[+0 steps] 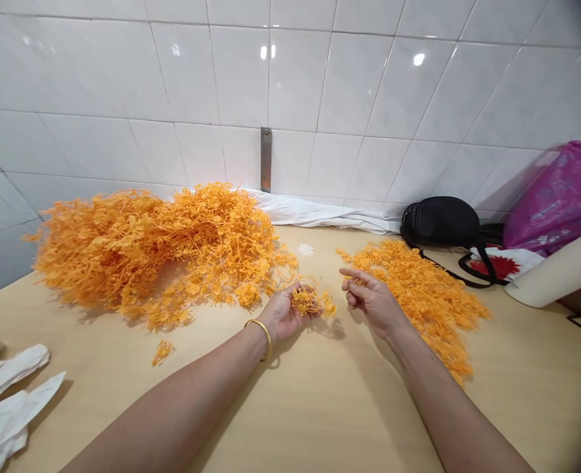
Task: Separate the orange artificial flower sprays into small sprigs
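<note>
A small bunch of orange artificial flower sprigs [304,301] rests in my left hand [284,314], its fingers curled around the stems. My right hand [373,303] is a short way to the right, apart from that bunch. Its thumb and fingers are drawn together with the forefinger partly stretched out; a bit of orange shows at the fingertips, too small to make out. On the left lies a big tangled heap of orange sprigs [172,243]. A flatter pile of the same sprigs [418,289] spreads beside and behind my right hand.
One loose sprig [163,353] lies on the wooden table [290,407]. A white fan-shaped piece [304,249] is near the back. To the right are a black bag [441,222], a purple plastic bag [557,197] and a cream cylinder [559,270]. White gloves [9,401] lie left.
</note>
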The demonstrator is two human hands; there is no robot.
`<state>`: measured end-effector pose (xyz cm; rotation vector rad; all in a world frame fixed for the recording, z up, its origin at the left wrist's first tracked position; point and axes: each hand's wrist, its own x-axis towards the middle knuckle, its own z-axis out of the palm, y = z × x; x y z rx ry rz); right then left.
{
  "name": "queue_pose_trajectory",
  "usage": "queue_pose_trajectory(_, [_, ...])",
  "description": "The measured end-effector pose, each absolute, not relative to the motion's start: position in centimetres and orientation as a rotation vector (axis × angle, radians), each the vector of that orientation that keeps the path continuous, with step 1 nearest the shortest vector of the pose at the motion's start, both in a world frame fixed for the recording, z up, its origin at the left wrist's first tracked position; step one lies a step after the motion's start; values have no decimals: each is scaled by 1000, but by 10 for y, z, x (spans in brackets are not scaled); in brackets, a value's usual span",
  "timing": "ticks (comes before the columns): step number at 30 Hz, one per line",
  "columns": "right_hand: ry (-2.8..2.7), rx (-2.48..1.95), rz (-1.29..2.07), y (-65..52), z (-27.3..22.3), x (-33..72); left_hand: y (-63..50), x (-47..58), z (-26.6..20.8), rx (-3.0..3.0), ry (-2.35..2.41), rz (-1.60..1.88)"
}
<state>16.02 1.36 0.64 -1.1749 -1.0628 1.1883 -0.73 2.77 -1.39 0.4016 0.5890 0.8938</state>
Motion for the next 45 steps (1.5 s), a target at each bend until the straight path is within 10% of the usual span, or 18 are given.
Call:
queue_pose_trajectory(17, [-1151, -1137, 1201, 11, 9, 158, 23, -3, -11, 635, 674, 909])
queue_pose_trajectory(24, [-1174, -1200, 1043, 17, 6, 183, 5, -31, 31, 1354, 489, -26])
queue_pose_trajectory(32, [-1662, -1166, 1182, 3, 16, 167, 8, -20, 47, 1839, 804, 1228])
queue_pose_trajectory(45, [-1505, -1151, 1145, 7, -2, 146, 15, -7, 12, 1641, 1014, 633])
